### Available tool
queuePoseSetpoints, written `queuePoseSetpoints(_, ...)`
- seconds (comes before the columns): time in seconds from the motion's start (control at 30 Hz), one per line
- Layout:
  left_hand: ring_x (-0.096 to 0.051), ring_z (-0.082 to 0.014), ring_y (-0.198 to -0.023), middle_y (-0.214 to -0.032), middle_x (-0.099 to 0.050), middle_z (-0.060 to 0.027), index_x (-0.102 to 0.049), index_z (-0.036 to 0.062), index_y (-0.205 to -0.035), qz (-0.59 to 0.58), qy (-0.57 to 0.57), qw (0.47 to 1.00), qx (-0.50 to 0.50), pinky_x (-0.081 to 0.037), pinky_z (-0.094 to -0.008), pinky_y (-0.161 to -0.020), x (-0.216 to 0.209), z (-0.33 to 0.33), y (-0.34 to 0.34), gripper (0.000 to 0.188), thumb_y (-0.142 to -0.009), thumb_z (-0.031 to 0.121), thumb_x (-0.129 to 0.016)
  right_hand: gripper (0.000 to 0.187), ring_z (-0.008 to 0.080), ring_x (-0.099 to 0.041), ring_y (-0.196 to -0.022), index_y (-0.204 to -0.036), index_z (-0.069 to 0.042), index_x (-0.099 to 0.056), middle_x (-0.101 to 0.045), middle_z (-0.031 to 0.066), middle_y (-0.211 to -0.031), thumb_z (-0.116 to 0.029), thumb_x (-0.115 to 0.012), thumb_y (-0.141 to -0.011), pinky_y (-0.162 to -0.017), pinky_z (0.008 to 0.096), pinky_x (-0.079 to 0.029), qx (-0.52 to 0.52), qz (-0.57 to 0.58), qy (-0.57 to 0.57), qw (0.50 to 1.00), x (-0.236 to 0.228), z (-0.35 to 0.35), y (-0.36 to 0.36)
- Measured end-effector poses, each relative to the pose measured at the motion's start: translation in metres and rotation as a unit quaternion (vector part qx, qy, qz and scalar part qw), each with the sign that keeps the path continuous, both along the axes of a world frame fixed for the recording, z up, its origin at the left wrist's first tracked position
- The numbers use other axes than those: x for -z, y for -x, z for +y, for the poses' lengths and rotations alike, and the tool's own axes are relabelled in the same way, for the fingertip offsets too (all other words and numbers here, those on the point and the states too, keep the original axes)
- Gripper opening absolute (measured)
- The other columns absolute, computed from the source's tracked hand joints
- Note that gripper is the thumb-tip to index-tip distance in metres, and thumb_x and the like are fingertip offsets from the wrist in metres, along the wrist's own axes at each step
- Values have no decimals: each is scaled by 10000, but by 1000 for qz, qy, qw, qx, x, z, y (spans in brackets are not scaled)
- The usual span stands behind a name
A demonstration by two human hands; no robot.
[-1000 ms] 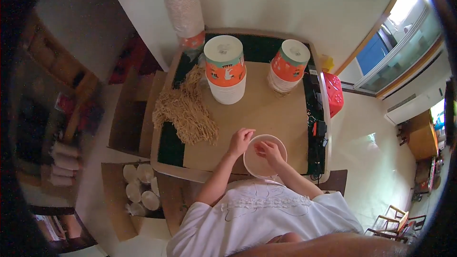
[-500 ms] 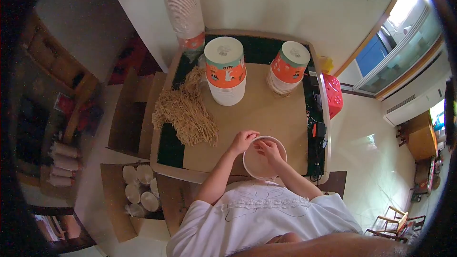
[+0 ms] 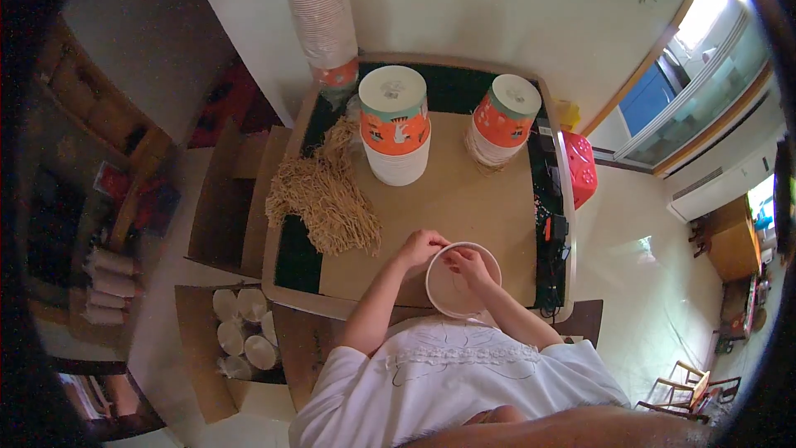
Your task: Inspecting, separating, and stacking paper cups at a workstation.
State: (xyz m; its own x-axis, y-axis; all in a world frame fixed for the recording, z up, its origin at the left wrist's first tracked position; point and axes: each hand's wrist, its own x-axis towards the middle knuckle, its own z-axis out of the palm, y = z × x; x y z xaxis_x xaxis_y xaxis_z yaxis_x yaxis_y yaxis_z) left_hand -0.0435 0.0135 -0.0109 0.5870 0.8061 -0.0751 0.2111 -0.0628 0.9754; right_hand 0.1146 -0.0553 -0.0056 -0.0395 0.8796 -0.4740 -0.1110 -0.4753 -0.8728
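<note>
A white paper bucket [image 3: 444, 292] sits at the table's near edge against my shirt, its mouth tilted up. My left hand [image 3: 424, 244] is closed at the bucket's far left rim, fingertips on the outside of the wall. Inside the mouth, my right hand [image 3: 468, 265] has its fingers pinched together close to that same part of the rim. Whatever lies between those fingers is too small to make out. To the left, a loose heap of tan paper cords [image 3: 327, 207] spreads over the table.
Upside-down bucket stacks with orange and green print stand mid-table [image 3: 395, 129] and far right [image 3: 506, 116]. A tall wrapped stack [image 3: 322, 21] rises at the back left. Black cables [image 3: 551, 257] line the right edge. An open carton of white cups [image 3: 249, 328] is at lower left.
The bucket and both hands show only a very small shift in the picture. My hands keep their places at the rim, and the stacks and cords stay as they were.
</note>
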Motion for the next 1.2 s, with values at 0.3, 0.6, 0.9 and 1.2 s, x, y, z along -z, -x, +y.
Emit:
queuePoseSetpoints(0.3, -607, -152, -655, -752, -624, -97, -581, -5, -815, 36, -20, 999, -34, -491, -278, -611, -17, -4, -7, 94, -782, 56, -517, 197, 92, -545, -676, -902, 0, -597, -592, 30, -739, -169, -505, -858, -602, 204, -439, -60, -10, -47, 997, -1, -2, -7)
queuePoseSetpoints(0.6, -607, -159, -607, -696, -584, -90, -470, 16, -878, -105, 194, 967, -132, -507, -278, -522, 2, 0, -11, 90, -876, 69, -397, 138, 192, -589, -690, -883, -69, -623, -610, 87, -779, -106, -558, -767, -621, 271, -469, -258, -404, -278, 833, -46, -1, -18)
queuePoseSetpoints(0.9, -535, -90, -596, -700, -571, -25, -535, 22, -916, -122, 86, 976, -159, -453, -231, -515, 1, -4, -23, 103, -826, 72, -523, 98, 125, -556, -622, -755, -25, -620, -601, 68, -665, -118, -596, -734, -588, 254, -451, -158, -297, -159, 928, -33, 48, -21)
queuePoseSetpoints(1.2, -539, -77, -628, -712, -614, -16, -623, 31, -820, -44, 93, 983, -152, -449, -248, -569, -5, -15, -18, 163, -744, 169, -662, 93, 62, -507, -635, -750, -10, -606, -580, 6, -658, -102, -596, -749, -584, 220, -421, -95, -216, -148, 960, -51, 53, -15)
